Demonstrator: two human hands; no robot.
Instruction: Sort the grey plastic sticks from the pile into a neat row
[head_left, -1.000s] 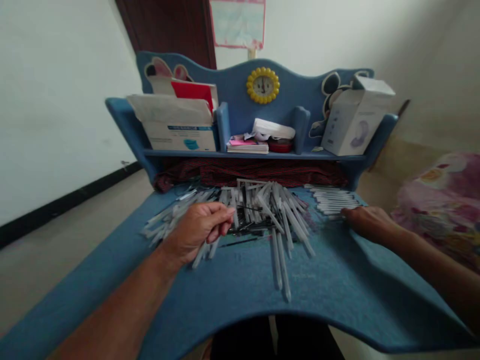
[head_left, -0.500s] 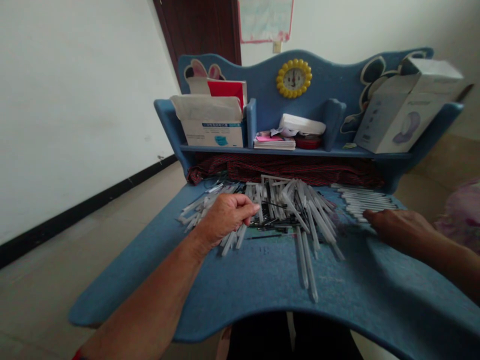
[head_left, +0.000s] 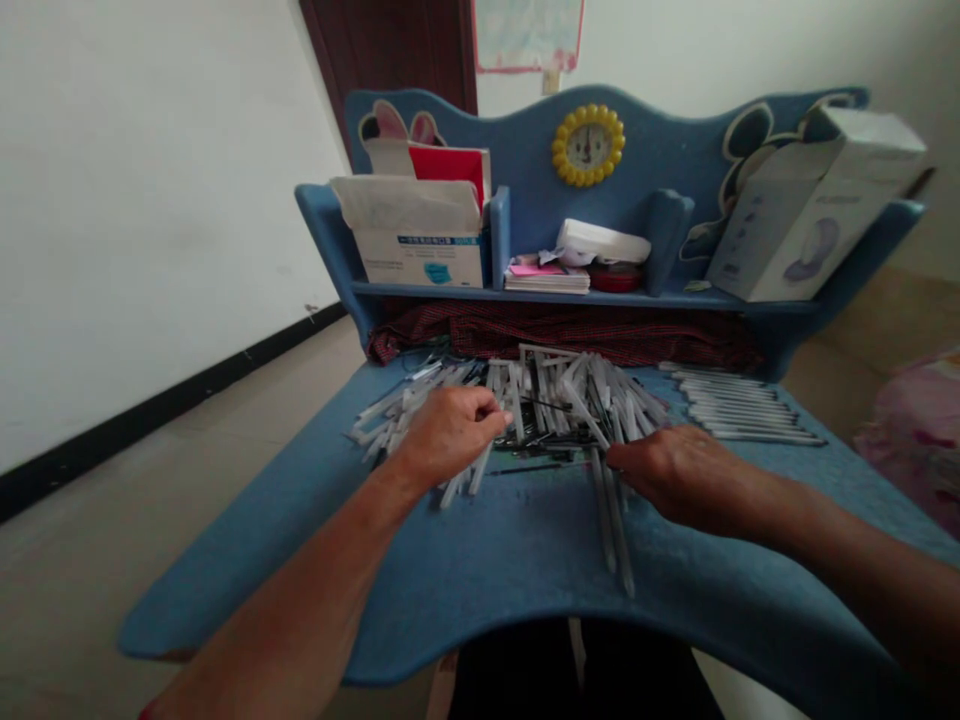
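My left hand (head_left: pixel 454 432) is closed, thumb against bent forefinger, over the left side of a pile of clear plastic pen barrels (head_left: pixel 405 410). Anything in that pinch is too small to make out. My right hand (head_left: pixel 675 475) has its fingers closed at the pile's right front, by the upper ends of two long pen barrels (head_left: pixel 609 530) that point towards me. Its fingertips hide whether it grips one. Thin black pen refills (head_left: pixel 536 440) lie among the barrels between my hands. On the right, several pens (head_left: pixel 739 410) lie side by side in a neat row.
The blue desk (head_left: pixel 487 580) has a curved front edge. Behind the pile lies a dark red checked cloth (head_left: pixel 562 335) under a shelf. On the shelf stand a mask box (head_left: pixel 420 255), papers (head_left: pixel 546 280) and a tall white box (head_left: pixel 810 220). A yellow clock (head_left: pixel 588 146) hangs above.
My right hand has moved left from the row of pens to the front of the barrel pile. My left hand has stayed nearly in place, still pinched. The view has shifted slightly.
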